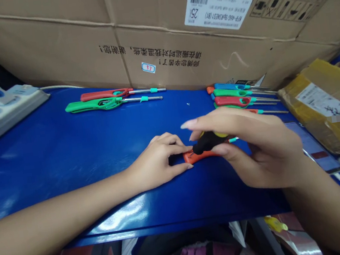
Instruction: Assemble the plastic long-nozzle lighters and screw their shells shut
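On the blue table, a red-orange gas lighter [205, 155] lies flat, its long body partly covered by my hands. My left hand [158, 160] pinches the handle end of it between thumb and fingers. Above the lighter, my right hand [263, 144] grips a screwdriver [211, 141] by its black and yellow handle. A thin metal shaft points down and left onto the lighter's handle; whether its tip sits in a screw is too small to tell.
A green lighter [95, 105] and a red lighter [103, 95] lie at the back left. Several more lighters [232, 101] are grouped at the back right. A large cardboard box [157, 29] walls the rear. A power strip [7, 109], taped parcel [333, 110] and phone [314, 150] sit at the sides.
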`<state>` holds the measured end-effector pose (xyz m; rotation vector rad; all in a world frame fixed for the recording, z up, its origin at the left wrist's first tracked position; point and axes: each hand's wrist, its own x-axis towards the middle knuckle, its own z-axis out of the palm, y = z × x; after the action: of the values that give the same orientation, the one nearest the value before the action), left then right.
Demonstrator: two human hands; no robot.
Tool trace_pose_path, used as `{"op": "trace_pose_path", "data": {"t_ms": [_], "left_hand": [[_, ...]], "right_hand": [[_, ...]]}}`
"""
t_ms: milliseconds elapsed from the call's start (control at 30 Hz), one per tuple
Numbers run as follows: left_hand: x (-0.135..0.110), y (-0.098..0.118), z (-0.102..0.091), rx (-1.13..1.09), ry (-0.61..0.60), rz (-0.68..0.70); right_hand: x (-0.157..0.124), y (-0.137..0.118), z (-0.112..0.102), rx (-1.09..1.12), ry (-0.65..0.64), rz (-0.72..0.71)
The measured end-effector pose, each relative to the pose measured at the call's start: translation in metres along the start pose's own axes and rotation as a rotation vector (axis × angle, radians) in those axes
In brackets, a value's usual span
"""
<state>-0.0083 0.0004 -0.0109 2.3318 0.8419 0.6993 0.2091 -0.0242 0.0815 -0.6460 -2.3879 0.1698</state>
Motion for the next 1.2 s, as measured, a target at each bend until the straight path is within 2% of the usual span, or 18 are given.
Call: {"op": "trace_pose_path", "data": {"t_ms": [200,400,600,767,833,967,1033,1133,1200], "left_hand": [[-0.001,0.0,0.001,0.014,0.011,-0.004],[-0.001,0.001,0.001,0.037,0.031,-0.008],[-0.001,0.002,0.002,0.041,0.019,-0.007],[-0.003,0.001,0.003,0.055,0.041,0.022],[-0.003,0.001,0.003,0.058,0.039,0.019],[-0.002,0.001,0.002,0.058,0.018,0.01],[-0.002,0.001,0.002,0.069,0.011,0.01],[-0.004,0.001,0.002,0.092,0.011,0.019],[-0.005,0.001,0.001,0.114,0.017,0.03]], "right_hand": [[0.002,0.001,0.009,-0.204,0.104,-0.033],[-0.001,0.002,0.005,-0.092,0.027,0.083],[0.0,0.006,0.012,-0.195,0.242,0.064],[-0.004,0.004,0.013,-0.058,0.11,0.162],[-0.004,0.002,0.012,0.001,0.107,0.168],[-0.003,0.0,0.016,0.007,0.176,0.065],[-0.003,0.002,0.02,0.012,0.218,0.061],[-0.006,0.006,0.023,0.066,0.366,0.083],[-0.008,0.007,0.021,0.118,0.439,0.048]]}}
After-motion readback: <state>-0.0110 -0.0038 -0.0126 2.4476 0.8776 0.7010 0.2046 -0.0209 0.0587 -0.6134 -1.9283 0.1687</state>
